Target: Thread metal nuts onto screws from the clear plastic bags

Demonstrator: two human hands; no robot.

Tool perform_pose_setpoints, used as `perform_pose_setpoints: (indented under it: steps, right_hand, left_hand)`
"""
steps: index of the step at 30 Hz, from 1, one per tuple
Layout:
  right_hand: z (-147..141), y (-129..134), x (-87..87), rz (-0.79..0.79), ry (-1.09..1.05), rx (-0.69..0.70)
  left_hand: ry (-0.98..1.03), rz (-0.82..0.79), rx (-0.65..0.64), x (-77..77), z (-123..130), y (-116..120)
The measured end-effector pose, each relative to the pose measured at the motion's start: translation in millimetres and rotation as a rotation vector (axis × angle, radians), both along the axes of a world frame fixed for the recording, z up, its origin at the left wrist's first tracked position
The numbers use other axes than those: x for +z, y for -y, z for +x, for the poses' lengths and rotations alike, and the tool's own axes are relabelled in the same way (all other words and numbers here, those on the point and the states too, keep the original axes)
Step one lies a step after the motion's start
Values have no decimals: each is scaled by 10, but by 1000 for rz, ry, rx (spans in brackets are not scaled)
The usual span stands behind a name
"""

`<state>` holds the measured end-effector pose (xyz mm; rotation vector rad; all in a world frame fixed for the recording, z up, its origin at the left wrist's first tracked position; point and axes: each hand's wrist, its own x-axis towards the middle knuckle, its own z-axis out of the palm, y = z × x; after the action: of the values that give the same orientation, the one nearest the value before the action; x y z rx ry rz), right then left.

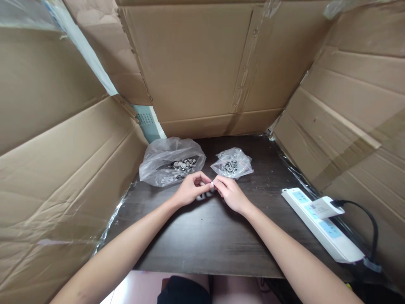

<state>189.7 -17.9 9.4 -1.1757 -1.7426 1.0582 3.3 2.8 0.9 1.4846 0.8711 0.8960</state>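
My left hand (192, 188) and my right hand (229, 193) meet above the middle of the dark table (193, 236), fingertips pinched together. Between them is a tiny pale, shiny piece (212, 183), too small to make out clearly. Behind my left hand lies an open clear plastic bag (155, 162) with many round metal pieces (183, 164) in it. A smaller clear bag (245, 162), holding small metal parts (230, 166), lies just behind my right hand.
At the right, a white power strip (322, 228) has a white plug-in adapter (324, 207) with a black cable (375, 223). Cardboard walls (196, 63) stand at the back and both sides. The table's front edge is near my lap.
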Motion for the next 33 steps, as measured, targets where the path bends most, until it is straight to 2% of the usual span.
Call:
perform_pose_setpoints:
  steps: [20, 33]
  right_hand:
    - [-38, 31, 29, -12, -32, 28]
    - [-11, 26, 7, -36, -40, 30]
  left_hand:
    - [68, 22, 11, 20, -3, -8]
    - [44, 6, 17, -6, -25, -17]
